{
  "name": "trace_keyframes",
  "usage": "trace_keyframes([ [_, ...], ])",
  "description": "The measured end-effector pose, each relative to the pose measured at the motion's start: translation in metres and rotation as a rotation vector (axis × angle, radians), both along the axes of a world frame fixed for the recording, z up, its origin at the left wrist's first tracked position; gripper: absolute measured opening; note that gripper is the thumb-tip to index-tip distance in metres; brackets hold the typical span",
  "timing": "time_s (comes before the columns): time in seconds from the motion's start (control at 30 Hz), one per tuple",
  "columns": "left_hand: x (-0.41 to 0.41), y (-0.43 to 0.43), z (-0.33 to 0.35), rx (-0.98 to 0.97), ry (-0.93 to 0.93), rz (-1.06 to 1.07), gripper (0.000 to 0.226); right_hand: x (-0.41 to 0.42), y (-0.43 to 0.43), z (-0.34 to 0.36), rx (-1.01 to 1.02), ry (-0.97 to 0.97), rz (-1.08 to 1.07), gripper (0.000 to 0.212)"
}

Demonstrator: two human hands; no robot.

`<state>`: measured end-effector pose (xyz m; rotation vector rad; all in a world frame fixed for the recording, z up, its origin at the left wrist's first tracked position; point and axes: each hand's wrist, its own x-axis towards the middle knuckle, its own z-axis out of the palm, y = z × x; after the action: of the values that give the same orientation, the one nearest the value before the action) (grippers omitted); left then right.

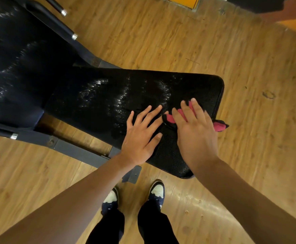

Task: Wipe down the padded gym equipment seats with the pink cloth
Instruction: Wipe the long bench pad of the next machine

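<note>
1. Fingers of the right hand [194, 131] lie straight and slightly spread, pressing the pink cloth [219, 126] onto the black padded bench seat [108, 95], near its far end.
2. Left hand [140, 136] rests flat beside it, fingers spread.

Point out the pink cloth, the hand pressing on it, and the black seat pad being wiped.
pink cloth [219, 127]: head view, corner sticking out right of the hand.
right hand [195, 132]: head view, back of the hand.
black seat pad [108, 103]: head view, wet-looking middle of the top.
</note>
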<state>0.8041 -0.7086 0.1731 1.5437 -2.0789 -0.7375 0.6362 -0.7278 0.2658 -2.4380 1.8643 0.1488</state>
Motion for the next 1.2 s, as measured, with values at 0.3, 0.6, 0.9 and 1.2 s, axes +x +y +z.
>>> trace_keyframes([
  [0.3,0.004,-0.002,0.004,0.035,-0.063,-0.06,0.06,-0.008,-0.023,-0.005,-0.011,0.083,0.029,0.059],
  [0.6,0.028,-0.008,-0.005,0.01,-0.145,-0.205,0.064,0.02,0.047,0.011,-0.001,0.068,-0.039,0.082],
  [0.9,0.03,-0.005,-0.016,-0.032,-0.104,-0.184,0.065,0.017,-0.047,-0.002,-0.013,0.063,-0.146,0.066],
  [1.2,0.03,-0.006,-0.017,-0.03,-0.093,-0.172,0.065,0.0,-0.053,0.005,0.017,-0.014,-0.047,0.061],
])
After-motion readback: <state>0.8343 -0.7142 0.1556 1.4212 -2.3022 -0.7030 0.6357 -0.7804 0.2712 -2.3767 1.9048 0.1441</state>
